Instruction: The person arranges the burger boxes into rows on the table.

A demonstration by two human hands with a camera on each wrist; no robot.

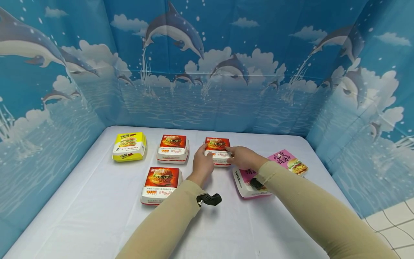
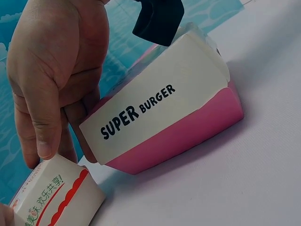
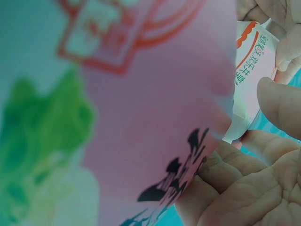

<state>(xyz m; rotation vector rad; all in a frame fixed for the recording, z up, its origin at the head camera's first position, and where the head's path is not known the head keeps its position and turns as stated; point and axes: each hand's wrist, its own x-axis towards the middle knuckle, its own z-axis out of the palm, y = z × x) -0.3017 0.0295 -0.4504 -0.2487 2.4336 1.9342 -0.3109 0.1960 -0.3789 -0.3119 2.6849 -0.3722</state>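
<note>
A red and white burger box [image 1: 218, 145] with a burger picture sits at the back middle of the table, between both hands. On its left side, my left hand [image 1: 202, 164] grips it with fingers near the back corner and the thumb at the front. My right hand [image 1: 244, 157] holds its right side, the thumb near the front edge. In the left wrist view, the right thumb presses the corner of the box [image 2: 70, 193], other fingers behind it. Under the right forearm stands a pink and white "SUPER BURGER" box [image 1: 243, 182], partly covered by the sleeve.
Another pink box [image 1: 284, 158] lies behind the right forearm. To the left stand two more red and white boxes, one at the back [image 1: 173, 148] and one nearer [image 1: 161, 185], plus a yellow box [image 1: 128, 146]. Dolphin-print curtains [image 1: 207, 100] border the white table [image 1: 81, 208].
</note>
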